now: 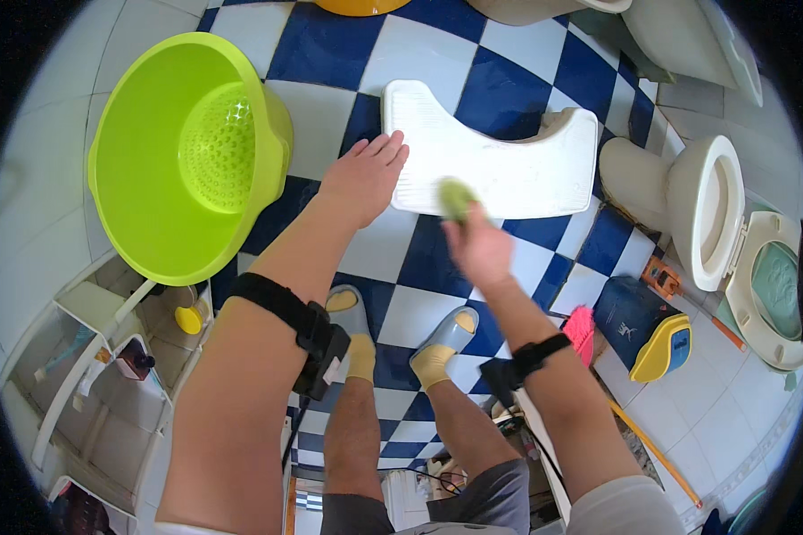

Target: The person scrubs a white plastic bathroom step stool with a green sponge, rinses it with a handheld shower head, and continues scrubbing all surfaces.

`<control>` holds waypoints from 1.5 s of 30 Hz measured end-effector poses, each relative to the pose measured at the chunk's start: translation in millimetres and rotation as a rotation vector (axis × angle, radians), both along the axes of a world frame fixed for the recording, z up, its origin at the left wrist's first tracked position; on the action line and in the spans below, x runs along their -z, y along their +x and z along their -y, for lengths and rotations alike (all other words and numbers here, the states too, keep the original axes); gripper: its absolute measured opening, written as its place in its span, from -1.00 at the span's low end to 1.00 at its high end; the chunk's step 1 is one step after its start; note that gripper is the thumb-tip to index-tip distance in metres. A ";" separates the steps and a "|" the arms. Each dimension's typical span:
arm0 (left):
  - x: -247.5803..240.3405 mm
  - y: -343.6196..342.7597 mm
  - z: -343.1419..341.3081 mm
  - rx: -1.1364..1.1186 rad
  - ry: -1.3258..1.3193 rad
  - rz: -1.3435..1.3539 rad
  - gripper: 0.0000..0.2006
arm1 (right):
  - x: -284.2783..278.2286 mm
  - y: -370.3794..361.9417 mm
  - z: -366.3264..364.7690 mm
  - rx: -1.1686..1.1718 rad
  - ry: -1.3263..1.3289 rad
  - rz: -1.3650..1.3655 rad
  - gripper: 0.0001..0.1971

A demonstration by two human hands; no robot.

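Note:
A white plastic footstool (pixel 509 178) with a curved cut-out along its far side stands on the checkered floor in front of me. My left hand (pixel 364 176) lies against its left edge, fingers stretched out flat and holding nothing. Closed around a small green scrubber (pixel 456 199), my right hand (pixel 484 250) is at the stool's near edge. Motion smears the scrubber, so I cannot tell whether it is a brush or a sponge. It overlaps the white top in view.
At the left stands a large lime-green tub (pixel 143 160). A toilet (pixel 707 209) with raised lid is at the right. Nearby are a navy-and-yellow bin (pixel 638 325), a pink cloth (pixel 580 334) and an orange stick (pixel 656 450). A white shelf rack (pixel 89 308) stands lower left.

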State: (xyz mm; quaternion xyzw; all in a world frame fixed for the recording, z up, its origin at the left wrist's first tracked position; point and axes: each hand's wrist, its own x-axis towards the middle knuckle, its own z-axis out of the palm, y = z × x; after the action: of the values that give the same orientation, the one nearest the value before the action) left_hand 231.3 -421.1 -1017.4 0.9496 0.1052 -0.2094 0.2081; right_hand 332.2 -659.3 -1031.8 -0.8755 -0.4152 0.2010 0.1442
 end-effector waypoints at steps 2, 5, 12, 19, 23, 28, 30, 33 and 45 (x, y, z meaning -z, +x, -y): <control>-0.7 1.1 1.0 0.001 -0.040 -0.025 -0.38 | -20.0 27.9 7.6 0.271 -0.316 0.062 -0.61; -3.2 1.7 -1.1 0.144 0.145 -0.006 -0.48 | -31.9 11.1 -31.2 0.206 -0.369 -0.112 -0.64; -7.9 8.2 -0.8 0.151 0.110 -0.103 -0.47 | 22.8 -25.7 -11.9 0.002 0.075 0.009 -0.70; -18.0 14.1 2.8 0.189 0.160 -0.173 -0.45 | -7.8 133.6 60.9 0.449 -0.337 0.112 -0.55; -23.9 21.5 3.7 0.195 0.172 -0.253 -0.44 | 11.5 38.1 -44.9 0.000 0.035 -0.037 -0.57; -20.5 20.4 3.0 0.192 0.148 -0.275 -0.43 | 0.0 98.3 -46.7 0.148 -0.297 -0.102 -0.56; -19.2 18.2 4.7 0.186 0.157 -0.269 -0.43 | -24.8 154.2 -16.4 0.363 -0.362 0.038 -0.54; -21.5 18.5 7.3 0.204 0.208 -0.256 -0.44 | -38.7 157.4 -23.7 0.470 -0.369 0.042 -0.50; -16.8 20.1 4.0 0.144 0.084 -0.264 -0.15 | 26.0 206.5 76.4 0.377 -0.242 0.040 -0.52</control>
State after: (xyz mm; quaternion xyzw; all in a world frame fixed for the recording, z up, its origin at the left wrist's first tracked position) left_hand 251.4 -425.1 -1000.7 0.9268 0.0717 -0.3421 0.1371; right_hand 538.7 -735.7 -1057.7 -0.9523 -0.2197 0.2016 0.0651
